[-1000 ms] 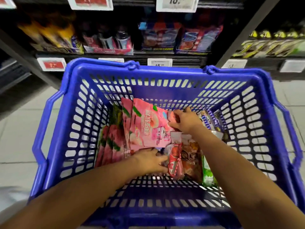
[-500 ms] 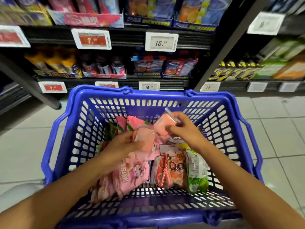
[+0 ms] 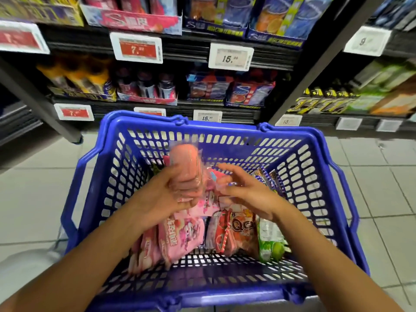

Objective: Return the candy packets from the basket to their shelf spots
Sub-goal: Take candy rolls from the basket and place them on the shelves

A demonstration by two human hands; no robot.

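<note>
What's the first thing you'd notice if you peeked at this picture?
A big blue basket fills the middle, with bright candy packets piled inside. Above them the left hand holds up a clear pink packet, and the right hand hovers beside it with fingers spread. Behind the basket, shelves carry price tags.

Two bare forearms enter from the bottom edge, one from about seven o'clock and one from about five o'clock. No sleeve, watch, ring or glove shows on either. The left hand point(image 3: 167, 194) and the right hand point(image 3: 244, 192) are both blurred, so nails and finer details cannot be made out.
</note>
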